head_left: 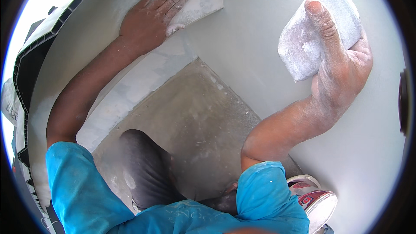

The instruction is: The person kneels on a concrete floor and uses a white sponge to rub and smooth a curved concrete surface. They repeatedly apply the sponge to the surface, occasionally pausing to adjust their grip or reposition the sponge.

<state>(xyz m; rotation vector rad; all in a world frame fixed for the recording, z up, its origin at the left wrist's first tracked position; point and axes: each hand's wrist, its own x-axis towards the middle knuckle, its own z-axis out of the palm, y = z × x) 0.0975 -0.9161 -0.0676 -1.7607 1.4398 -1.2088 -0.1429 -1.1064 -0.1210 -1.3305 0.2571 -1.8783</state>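
Observation:
My right hand (342,60) is raised at the upper right, its thumb pressed over a flat, angular white pad (299,45). White dust coats this pad, which looks like folded sandpaper, and its face is rough and grainy. The fingers behind it are mostly hidden. Powder also whitens my right palm and wrist. At the upper left, my left hand (156,15) lies flat with fingers stretched out on the top of a pale, smeared ledge (203,0). Nothing is in it, and its thumb rests near the ledge's edge.
A smooth light grey wall (255,56) rises on the right. Below the ledge is a dusty grey-brown floor (190,104), with my bent knee (143,160) over it. A white and red shoe (316,203) sits at lower right. Black-edged corrugated sheet (56,26) borders the left.

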